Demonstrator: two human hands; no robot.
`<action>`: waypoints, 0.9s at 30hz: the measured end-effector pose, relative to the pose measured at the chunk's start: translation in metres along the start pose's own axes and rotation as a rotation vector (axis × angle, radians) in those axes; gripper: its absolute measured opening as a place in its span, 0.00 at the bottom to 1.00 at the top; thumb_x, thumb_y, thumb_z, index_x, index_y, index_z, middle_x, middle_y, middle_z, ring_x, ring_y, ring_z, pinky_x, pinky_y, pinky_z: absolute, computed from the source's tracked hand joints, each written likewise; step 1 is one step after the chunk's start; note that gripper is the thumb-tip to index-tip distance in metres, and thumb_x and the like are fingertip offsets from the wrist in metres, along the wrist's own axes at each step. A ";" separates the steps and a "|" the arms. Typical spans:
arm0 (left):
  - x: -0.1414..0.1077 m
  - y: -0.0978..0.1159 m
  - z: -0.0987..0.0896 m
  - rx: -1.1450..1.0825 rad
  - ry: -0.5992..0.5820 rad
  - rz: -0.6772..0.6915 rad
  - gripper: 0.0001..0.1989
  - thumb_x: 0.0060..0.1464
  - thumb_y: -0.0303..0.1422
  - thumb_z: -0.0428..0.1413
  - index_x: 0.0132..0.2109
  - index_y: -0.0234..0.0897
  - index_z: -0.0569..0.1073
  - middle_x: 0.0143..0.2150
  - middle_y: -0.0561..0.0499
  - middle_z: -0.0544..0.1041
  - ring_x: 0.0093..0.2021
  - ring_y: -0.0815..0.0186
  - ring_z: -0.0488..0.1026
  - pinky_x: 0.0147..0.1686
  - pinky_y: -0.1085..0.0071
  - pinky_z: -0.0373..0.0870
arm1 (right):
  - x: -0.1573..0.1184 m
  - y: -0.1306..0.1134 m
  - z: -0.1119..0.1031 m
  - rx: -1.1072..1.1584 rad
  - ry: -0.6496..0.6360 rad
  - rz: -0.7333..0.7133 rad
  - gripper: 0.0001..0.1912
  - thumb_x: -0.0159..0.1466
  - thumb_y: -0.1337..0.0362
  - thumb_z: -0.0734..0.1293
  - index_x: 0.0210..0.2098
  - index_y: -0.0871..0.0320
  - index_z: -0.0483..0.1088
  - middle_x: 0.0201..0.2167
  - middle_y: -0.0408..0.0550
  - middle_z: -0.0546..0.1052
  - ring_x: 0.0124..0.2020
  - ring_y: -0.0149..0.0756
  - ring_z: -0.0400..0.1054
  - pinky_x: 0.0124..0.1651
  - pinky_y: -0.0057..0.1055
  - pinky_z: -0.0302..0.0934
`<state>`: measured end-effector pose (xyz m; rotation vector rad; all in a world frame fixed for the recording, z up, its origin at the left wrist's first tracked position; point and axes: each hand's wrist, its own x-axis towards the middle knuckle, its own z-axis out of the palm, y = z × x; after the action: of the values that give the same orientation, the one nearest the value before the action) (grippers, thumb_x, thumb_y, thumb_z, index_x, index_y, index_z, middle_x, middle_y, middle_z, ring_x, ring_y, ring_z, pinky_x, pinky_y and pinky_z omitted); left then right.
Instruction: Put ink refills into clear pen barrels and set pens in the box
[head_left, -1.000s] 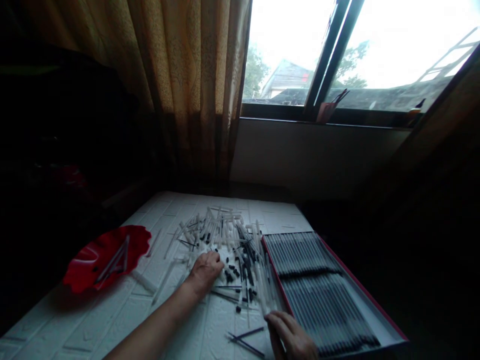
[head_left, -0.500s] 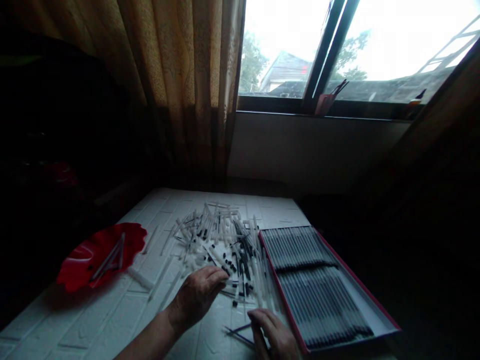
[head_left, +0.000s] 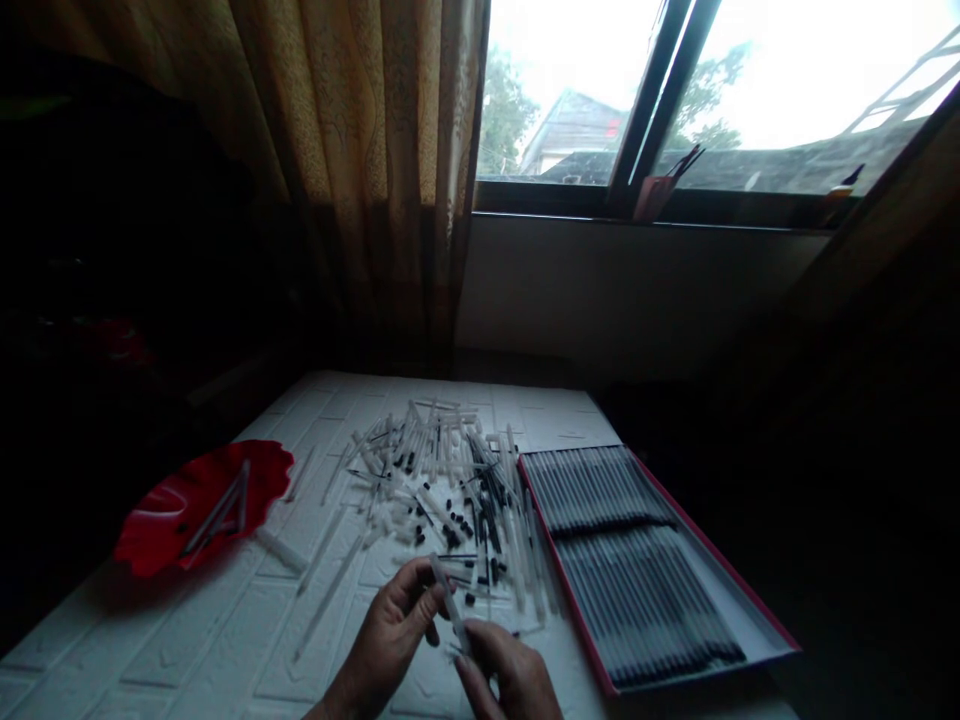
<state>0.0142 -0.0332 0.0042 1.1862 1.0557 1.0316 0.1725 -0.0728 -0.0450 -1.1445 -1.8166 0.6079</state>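
Pen barrel point(head_left: 448, 598): one, between your two hands, above the near edge of the loose pile on the brick-patterned tabletop point(head_left: 202, 640). Long axis runs aslant, upper end away from you and to the left, lower end toward you and to the right. Your left hand point(head_left: 394, 620) pinches it near the upper end, thumb against fingers; your right hand point(head_left: 510, 670) clamps the lower end. Looks pale, straight, slender, translucent; whether anything sits inside, you cannot tell.

Counts: one red scalloped dish point(head_left: 139, 545) to your left, at least two pale sticks point(head_left: 244, 495) in it, meeting at an angle. One red-edged box point(head_left: 731, 600) to your right, two rows of dark-tipped pens point(head_left: 637, 590), too close-set to count. Loose translucent tubes point(head_left: 442, 465) and small black caps point(head_left: 470, 600) ahead of you: many, overlapping, not countable.
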 end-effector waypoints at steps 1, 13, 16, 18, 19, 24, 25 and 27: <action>0.000 -0.002 0.000 -0.021 0.016 -0.011 0.22 0.48 0.51 0.57 0.40 0.38 0.70 0.30 0.52 0.72 0.30 0.67 0.70 0.22 0.77 0.65 | -0.002 0.002 0.001 0.000 0.001 0.004 0.10 0.63 0.61 0.60 0.40 0.53 0.71 0.28 0.45 0.78 0.27 0.33 0.72 0.31 0.23 0.65; -0.002 -0.033 -0.011 0.141 0.021 -0.254 0.25 0.39 0.54 0.59 0.36 0.37 0.72 0.26 0.54 0.74 0.24 0.67 0.71 0.14 0.79 0.59 | -0.013 0.012 -0.008 0.717 0.368 0.750 0.27 0.46 0.42 0.72 0.32 0.59 0.74 0.16 0.41 0.73 0.13 0.26 0.61 0.16 0.21 0.54; 0.002 -0.031 -0.017 0.305 -0.048 -0.158 0.18 0.48 0.48 0.56 0.35 0.37 0.75 0.27 0.52 0.76 0.24 0.67 0.72 0.21 0.76 0.65 | -0.009 0.015 -0.012 0.876 0.466 0.819 0.27 0.41 0.45 0.76 0.31 0.59 0.74 0.15 0.40 0.72 0.13 0.23 0.61 0.16 0.18 0.51; 0.009 -0.023 -0.022 0.497 -0.040 -0.021 0.14 0.53 0.43 0.53 0.36 0.38 0.77 0.31 0.51 0.78 0.30 0.65 0.74 0.31 0.73 0.68 | -0.007 0.017 -0.015 0.920 0.515 0.840 0.27 0.40 0.45 0.77 0.31 0.59 0.74 0.16 0.39 0.72 0.14 0.22 0.61 0.16 0.17 0.49; 0.014 -0.017 -0.023 0.621 -0.021 0.052 0.12 0.55 0.40 0.52 0.38 0.39 0.77 0.35 0.50 0.79 0.35 0.64 0.74 0.36 0.72 0.68 | -0.006 0.018 -0.016 0.926 0.533 0.851 0.27 0.40 0.45 0.76 0.32 0.59 0.74 0.16 0.39 0.72 0.14 0.22 0.61 0.16 0.16 0.49; 0.041 0.007 -0.014 1.262 -0.074 0.163 0.09 0.55 0.29 0.52 0.41 0.42 0.76 0.41 0.49 0.76 0.45 0.60 0.71 0.44 0.68 0.65 | -0.004 0.016 -0.017 0.925 0.551 0.870 0.28 0.40 0.45 0.76 0.32 0.59 0.73 0.16 0.39 0.72 0.13 0.21 0.60 0.14 0.15 0.46; 0.046 0.008 -0.010 1.320 -0.097 0.145 0.09 0.54 0.28 0.53 0.40 0.42 0.76 0.41 0.48 0.76 0.46 0.59 0.71 0.44 0.68 0.64 | -0.004 0.015 -0.017 0.924 0.550 0.869 0.28 0.40 0.45 0.76 0.32 0.59 0.73 0.16 0.39 0.72 0.13 0.21 0.60 0.14 0.15 0.46; 0.055 0.009 -0.005 1.352 -0.132 0.120 0.08 0.54 0.28 0.53 0.37 0.41 0.76 0.40 0.48 0.76 0.45 0.58 0.71 0.43 0.67 0.64 | -0.004 0.015 -0.016 0.914 0.549 0.862 0.28 0.41 0.44 0.76 0.32 0.59 0.73 0.16 0.39 0.72 0.13 0.22 0.60 0.14 0.16 0.46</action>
<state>0.0194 0.0219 0.0087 2.3463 1.6297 0.1794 0.1935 -0.0702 -0.0498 -1.2045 -0.3859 1.2778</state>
